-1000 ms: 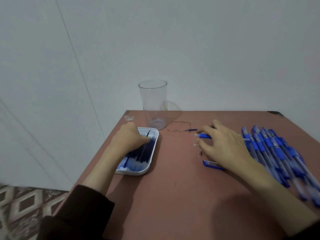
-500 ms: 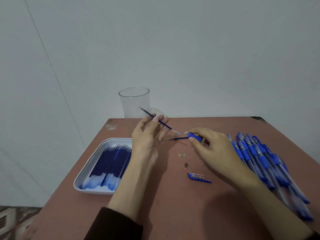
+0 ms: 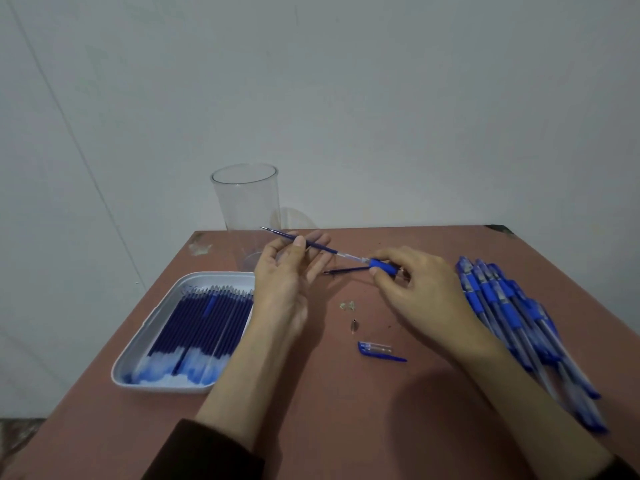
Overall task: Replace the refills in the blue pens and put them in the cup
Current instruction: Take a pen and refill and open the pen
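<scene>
Left hand (image 3: 284, 282) pinches a refill (image 3: 322, 247) meeting the pen barrel (image 3: 382, 265) gripped by right hand (image 3: 422, 289).

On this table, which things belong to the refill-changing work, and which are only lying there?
Belong to the job: refill in the left hand; pen barrel in the right hand; tray of refills; pile of blue pens; cup; pen cap; metal tip.
Only lying about: loose refill on the table; small pale bits; pale scrap near the table's far corner.
</scene>
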The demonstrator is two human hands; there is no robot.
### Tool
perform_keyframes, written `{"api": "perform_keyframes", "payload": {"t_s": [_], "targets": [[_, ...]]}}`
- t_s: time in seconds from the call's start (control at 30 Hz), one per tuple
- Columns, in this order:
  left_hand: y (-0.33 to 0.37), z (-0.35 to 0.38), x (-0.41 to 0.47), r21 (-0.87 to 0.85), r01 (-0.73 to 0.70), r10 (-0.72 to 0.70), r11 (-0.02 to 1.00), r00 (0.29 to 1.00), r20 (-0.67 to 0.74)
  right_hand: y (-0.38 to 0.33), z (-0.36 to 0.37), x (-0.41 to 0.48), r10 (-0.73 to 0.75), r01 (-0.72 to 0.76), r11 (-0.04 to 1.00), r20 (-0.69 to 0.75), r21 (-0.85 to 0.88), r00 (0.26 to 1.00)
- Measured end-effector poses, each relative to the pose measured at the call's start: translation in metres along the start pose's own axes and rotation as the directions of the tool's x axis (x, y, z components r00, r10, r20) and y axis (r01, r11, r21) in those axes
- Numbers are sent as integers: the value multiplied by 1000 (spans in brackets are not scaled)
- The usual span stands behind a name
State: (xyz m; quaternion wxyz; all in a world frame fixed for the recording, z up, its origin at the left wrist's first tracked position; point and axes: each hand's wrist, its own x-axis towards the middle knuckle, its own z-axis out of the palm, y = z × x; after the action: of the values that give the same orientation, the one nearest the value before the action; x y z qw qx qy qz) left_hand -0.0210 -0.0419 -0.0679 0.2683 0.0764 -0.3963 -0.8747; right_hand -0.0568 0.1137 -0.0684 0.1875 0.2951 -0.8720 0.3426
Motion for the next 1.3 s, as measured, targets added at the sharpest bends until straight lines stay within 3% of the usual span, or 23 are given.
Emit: {"api": "perform_keyframes", "payload": {"t_s": [0.27, 0.43, 0.53, 0.63, 0.73, 0.83, 0.93, 1.07, 1.1, 1.13, 1.23, 1.3], "targets": [[-1, -1, -3, 14, -7, 7, 1000, 1000, -16, 0, -1, -1, -19, 18, 998, 30, 56, 999], [-8, 2, -9, 56, 21, -25, 998, 997, 71, 0, 1, 0, -24, 21, 997, 34, 77, 999], [-11, 4, -12, 212, 43, -77, 976, 985, 154, -3, 1, 1, 25, -28, 974, 16, 226, 1000], [-6, 3, -13, 395, 5, -126, 919, 952, 279, -8, -2, 3, 89, -102, 886, 50, 452, 995], [4, 2, -13, 628, -125, -143, 768, 922, 359, -11, -9, 5, 201, -226, 709, 117, 668, 973], [9, -4, -16, 790, -137, -268, 598, 894, 358, -11, -15, 5, 289, -319, 549, 182, 773, 940], [9, -12, -13, 910, -239, -398, 340, 840, 370, -10, -16, 5, 312, -344, 528, 199, 777, 929], [4, -19, -8, 924, -329, -449, 193, 808, 382, -7, -14, 5, 318, -358, 525, 211, 772, 924], [3, -17, -9, 921, -330, -412, 207, 825, 388, -7, -14, 5, 319, -356, 532, 208, 768, 925], [1, -16, -11, 915, -283, -350, 288, 858, 376, -6, -12, 5, 313, -341, 565, 187, 752, 931], [0, -9, -15, 689, -5, -201, 725, 955, 219, -3, -8, 3, 193, -178, 837, 25, 518, 981], [1, -6, -14, 486, 96, -199, 869, 966, 166, -3, -5, 0, 97, -75, 935, -45, 346, 994]]}}
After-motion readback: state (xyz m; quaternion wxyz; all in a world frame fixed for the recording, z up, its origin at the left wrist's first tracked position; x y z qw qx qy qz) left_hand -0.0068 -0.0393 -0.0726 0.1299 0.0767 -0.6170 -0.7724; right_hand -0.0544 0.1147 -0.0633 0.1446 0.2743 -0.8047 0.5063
